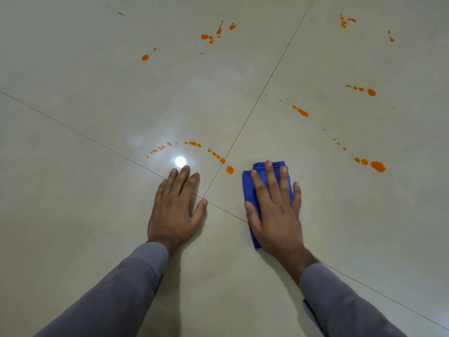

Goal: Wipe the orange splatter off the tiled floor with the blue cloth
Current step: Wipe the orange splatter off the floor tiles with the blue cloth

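Note:
My right hand [274,210] lies flat on a folded blue cloth [247,188], pressing it to the tiled floor [97,215]. My left hand [176,207] rests palm-down on the bare tile beside it, fingers spread, holding nothing. An arc of orange drops [193,143] curves just beyond both hands and ends in a round drop [229,170] left of the cloth. A larger orange blob [377,166] with a trail lies to the right. More orange splatter sits farther off, an orange streak [301,111], an orange spot [371,92] and an orange cluster [213,35].
Glossy cream tiles meet at dark grout lines [252,108] crossing between my hands. A bright lamp reflection [180,161] glares just past my left fingertips. Grey sleeves cover both forearms.

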